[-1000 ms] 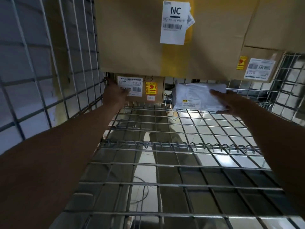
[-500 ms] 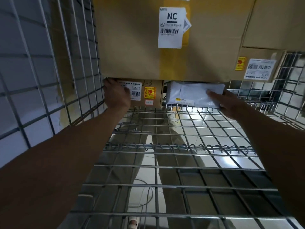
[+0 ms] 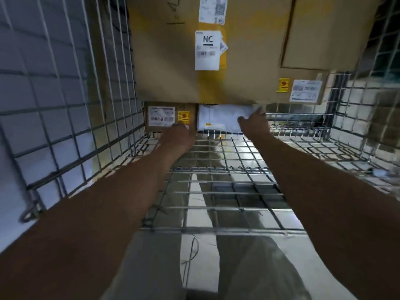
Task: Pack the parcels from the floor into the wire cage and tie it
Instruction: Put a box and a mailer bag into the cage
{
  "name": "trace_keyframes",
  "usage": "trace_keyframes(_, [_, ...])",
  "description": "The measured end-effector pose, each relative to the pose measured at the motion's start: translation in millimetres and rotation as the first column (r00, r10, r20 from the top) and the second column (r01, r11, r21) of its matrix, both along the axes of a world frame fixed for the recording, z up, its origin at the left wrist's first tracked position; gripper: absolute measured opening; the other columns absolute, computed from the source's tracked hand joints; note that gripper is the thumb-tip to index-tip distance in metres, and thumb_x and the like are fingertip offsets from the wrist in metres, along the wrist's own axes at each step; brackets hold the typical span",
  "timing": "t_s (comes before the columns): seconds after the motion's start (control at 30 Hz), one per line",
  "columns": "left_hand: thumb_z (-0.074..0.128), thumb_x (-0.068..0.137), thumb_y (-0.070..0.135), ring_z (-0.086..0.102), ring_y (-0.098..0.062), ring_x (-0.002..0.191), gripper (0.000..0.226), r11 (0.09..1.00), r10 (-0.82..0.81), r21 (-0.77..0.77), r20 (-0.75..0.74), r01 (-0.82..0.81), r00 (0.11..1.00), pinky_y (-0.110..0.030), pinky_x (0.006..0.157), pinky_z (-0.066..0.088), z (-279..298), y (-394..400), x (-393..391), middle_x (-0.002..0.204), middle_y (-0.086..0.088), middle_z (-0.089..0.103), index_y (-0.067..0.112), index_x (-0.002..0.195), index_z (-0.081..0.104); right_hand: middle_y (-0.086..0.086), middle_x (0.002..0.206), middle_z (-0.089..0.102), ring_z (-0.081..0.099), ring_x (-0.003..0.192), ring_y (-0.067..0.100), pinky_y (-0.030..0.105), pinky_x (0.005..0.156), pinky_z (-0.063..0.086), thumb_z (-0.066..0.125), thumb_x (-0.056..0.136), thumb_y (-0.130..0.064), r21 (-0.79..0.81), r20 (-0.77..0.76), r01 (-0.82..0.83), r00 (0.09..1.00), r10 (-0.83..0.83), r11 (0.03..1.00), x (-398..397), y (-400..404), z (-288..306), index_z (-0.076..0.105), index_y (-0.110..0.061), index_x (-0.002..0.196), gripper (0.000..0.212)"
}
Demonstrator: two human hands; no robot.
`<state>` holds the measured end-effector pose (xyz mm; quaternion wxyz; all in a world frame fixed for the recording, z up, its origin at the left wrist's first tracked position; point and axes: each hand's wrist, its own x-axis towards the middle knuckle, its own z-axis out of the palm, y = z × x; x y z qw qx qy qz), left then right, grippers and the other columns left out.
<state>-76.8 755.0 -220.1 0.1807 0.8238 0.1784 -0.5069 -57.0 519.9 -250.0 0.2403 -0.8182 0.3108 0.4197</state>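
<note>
White parcel (image 3: 218, 119) (under cartons) pressed by right hand (image 3: 253, 124), fingers straight; left hand (image 3: 178, 138) grip unclear.

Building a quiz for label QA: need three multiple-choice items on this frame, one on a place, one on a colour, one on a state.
1. Where is the white poly mailer?
A. On the floor outside the wire cage
B. Under the large cardboard box, right of the small labelled box
C. On top of the large cardboard box

2. What colour is the sticker beside the white label on the small labelled box?
A. Yellow
B. Green
C. Blue

3. What is the right hand doing?
A. Hanging idle outside the cage
B. Gripping a cage wire
C. Touching the mailer's right end

Answers:
1 B: it sits beneath the large cardboard box, beside the small one.
2 A: the sticker shows yellow with a red mark.
3 C: its fingers rest against the mailer.
</note>
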Motion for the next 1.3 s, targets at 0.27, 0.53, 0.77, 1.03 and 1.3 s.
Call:
trace_keyframes(0.27, [0.041, 0.107, 0.041, 0.049, -0.039, 0.132, 0.055, 0.91, -0.36, -0.112, 0.264, 0.399, 0.895, -0.049, 0.103, 0.047, 133, -86, 20, 0.151, -0.019, 0.046, 0.007, 0.149, 0.043, 0.024, 0.136, 0.059, 0.056, 0.124, 0.038, 0.038, 0.095, 0.044, 0.04, 0.097, -0.05, 0.181, 0.001, -0.198, 0.98, 0.201, 0.963, -10, -3, 147, 0.061, -0.004, 0.132, 0.061])
trace_keyframes(0.53, [0.026, 0.097, 0.056, 0.043, -0.035, 0.14, 0.073, 0.771, -0.347, -0.218, 0.643, 0.598, 0.682, -0.046, 0.112, 0.041, 260, -174, 17, 0.153, -0.016, 0.048, 0.01, 0.149, 0.046, 0.011, 0.126, 0.062, 0.056, 0.117, 0.033, 0.042, 0.088, 0.051, 0.049, 0.097, -0.026, -0.156, 0.634, -0.033, 0.763, 0.125, 0.987, -62, -82, 306, 0.061, -0.012, 0.125, 0.034])
trace_keyframes(0.77, [0.019, 0.104, 0.061, 0.022, -0.03, 0.155, 0.072, 0.493, -0.456, -0.13, 0.803, 0.86, 0.383, -0.052, 0.121, 0.03, 324, -295, -32, 0.17, -0.006, 0.021, 0.017, 0.161, 0.027, 0.005, 0.143, 0.055, 0.048, 0.135, 0.02, 0.028, 0.11, 0.04, 0.035, 0.106, -0.02, -0.018, 0.789, 0.309, 0.588, -0.177, 0.951, -154, -176, 374, 0.054, -0.009, 0.142, 0.042])
trace_keyframes(1.03, [0.036, 0.1, 0.063, 0.004, -0.025, 0.16, 0.077, 0.227, -0.589, 0.006, 0.798, 0.974, 0.132, -0.05, 0.127, 0.017, 341, -495, -98, 0.172, -0.004, 0.014, 0.016, 0.161, 0.029, -0.001, 0.143, 0.057, 0.051, 0.133, 0.02, 0.039, 0.097, 0.05, 0.041, 0.106, -0.016, -0.127, 0.696, 0.614, 0.614, -0.371, 0.779, -251, -330, 386, 0.053, -0.017, 0.143, 0.039])
trace_keyframes(1.3, [0.051, 0.097, 0.057, 0.011, -0.021, 0.159, 0.076, 0.274, -0.588, -0.033, 0.785, 0.961, 0.195, -0.045, 0.127, 0.02, 323, -664, -122, 0.171, 0.0, 0.018, 0.022, 0.16, 0.029, 0.002, 0.138, 0.058, 0.054, 0.124, 0.024, 0.037, 0.081, 0.052, 0.047, 0.096, -0.009, -0.249, 0.571, 0.583, 0.733, -0.369, 0.773, -258, -486, 368, 0.05, -0.013, 0.145, 0.049])
